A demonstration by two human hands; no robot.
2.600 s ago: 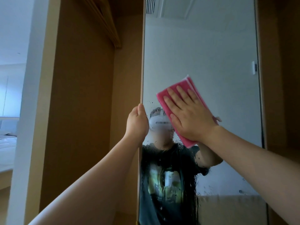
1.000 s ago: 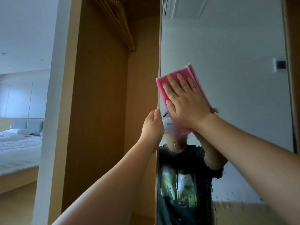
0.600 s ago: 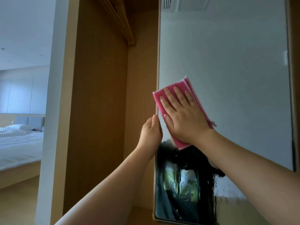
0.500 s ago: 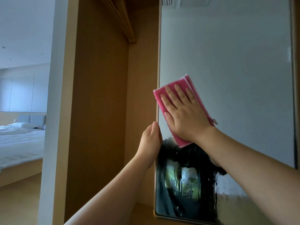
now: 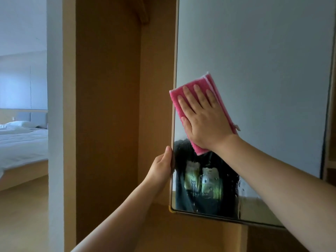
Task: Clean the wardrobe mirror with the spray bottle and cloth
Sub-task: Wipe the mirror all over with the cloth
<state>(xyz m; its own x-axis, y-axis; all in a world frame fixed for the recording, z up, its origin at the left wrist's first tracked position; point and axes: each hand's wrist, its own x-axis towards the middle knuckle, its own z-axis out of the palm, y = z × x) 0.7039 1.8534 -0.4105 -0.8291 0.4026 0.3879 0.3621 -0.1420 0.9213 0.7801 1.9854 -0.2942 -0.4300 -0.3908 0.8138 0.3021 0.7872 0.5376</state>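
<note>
- Right hand [image 5: 205, 120]: fingers [image 5: 198, 95] straight and spread, pressing the folded pink fabric cloth [image 5: 211, 82] flat against the glass; nothing is curled round it.
- Left hand [image 5: 161, 168]: thumb along the front, the hand gripping the left edge of the tall wood-framed wardrobe mirror [image 5: 263, 70] to steady it.
- The cloth has come lower down the glass than a moment ago; its corner now overlaps the frame edge; the upper glass looks clear.
- Wet droplets [image 5: 236, 186] remain along the bottom; likely only that strip is left; no spray bottle in view.
</note>
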